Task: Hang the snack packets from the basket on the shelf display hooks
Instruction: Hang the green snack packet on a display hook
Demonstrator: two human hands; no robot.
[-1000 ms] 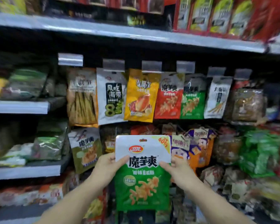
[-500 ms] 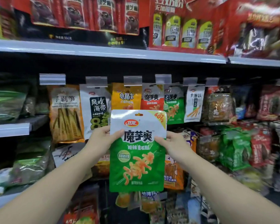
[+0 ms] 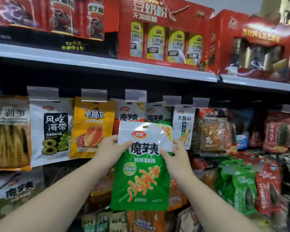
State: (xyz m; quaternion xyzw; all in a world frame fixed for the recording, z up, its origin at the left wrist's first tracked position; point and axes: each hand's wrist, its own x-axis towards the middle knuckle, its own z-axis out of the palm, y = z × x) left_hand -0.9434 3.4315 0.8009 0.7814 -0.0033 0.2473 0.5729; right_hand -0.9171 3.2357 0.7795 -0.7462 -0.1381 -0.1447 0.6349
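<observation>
I hold a green-and-white snack packet [image 3: 141, 166] upright in front of the hook row. My left hand [image 3: 110, 150] grips its left edge and my right hand [image 3: 178, 158] grips its right edge, both just below the white top. The hang hole near its top edge sits below the clear price tags [image 3: 135, 95] that front the hooks. Behind it hang a red-and-white packet [image 3: 129, 113] and a matching green packet [image 3: 157, 113], both partly hidden. The basket is out of view.
Further packets hang left: yellow [image 3: 92, 126], white seaweed [image 3: 51, 131] and bamboo shoot [image 3: 9, 131]. A white strip-snack packet [image 3: 183, 124] hangs right. A grey shelf edge [image 3: 107, 64] above carries red gift boxes [image 3: 164, 30]. Lower hooks hold more bags [image 3: 238, 186].
Both hands have raised the green packet from the lower rows up to the hook row, and my view has tilted upward and moved closer to the shelf.
</observation>
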